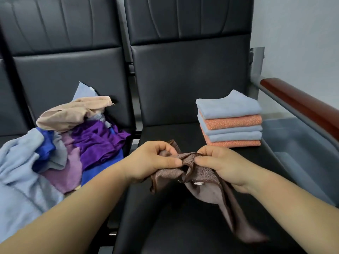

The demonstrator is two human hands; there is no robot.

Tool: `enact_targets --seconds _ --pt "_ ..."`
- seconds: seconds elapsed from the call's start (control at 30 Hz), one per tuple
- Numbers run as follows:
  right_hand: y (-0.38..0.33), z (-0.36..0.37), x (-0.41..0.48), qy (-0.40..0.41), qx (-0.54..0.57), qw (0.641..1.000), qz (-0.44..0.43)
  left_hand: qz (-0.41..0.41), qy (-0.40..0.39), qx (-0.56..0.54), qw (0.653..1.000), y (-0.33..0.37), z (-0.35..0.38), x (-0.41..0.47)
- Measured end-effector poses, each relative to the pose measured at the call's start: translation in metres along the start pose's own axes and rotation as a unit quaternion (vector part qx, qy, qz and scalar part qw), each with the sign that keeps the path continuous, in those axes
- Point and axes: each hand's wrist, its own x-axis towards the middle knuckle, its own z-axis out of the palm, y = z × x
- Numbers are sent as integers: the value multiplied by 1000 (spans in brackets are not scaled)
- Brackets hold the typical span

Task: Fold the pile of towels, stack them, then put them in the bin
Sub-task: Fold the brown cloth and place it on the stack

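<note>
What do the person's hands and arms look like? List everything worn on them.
The left hand and right hand are bare: no gloves, rings, watch or bracelet in view. The left forearm and right forearm are uncovered to the frame's edge; no sleeve shows.

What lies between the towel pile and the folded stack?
In the head view, only the seat gap and bare black seat separate pile and stack. The left hand and right hand hold the brown towel nearer the camera.
</note>
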Motion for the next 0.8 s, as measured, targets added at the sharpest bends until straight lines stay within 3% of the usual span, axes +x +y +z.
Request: enact_targets --seconds 0.13,0.37,0.53,0.63,0.8 --pt "-5 -7 -1 -24 -35 999 21 -17 -7 103 995 -2 -16 -2" --pt "-5 -10 -3 -31 -41 998 46 -63 -30 70 995 2 -30 -11" --pt "-4 -17 -7 -6 -197 980 15 -65 93 23 993 4 -27 -12" --pt "0 -23 -8 -34 -271 962 9 -61 155 5 986 5 -32 -12" --pt "12 -31 0 -29 -460 886 61 -81 238 83 964 -1 -43 -8"
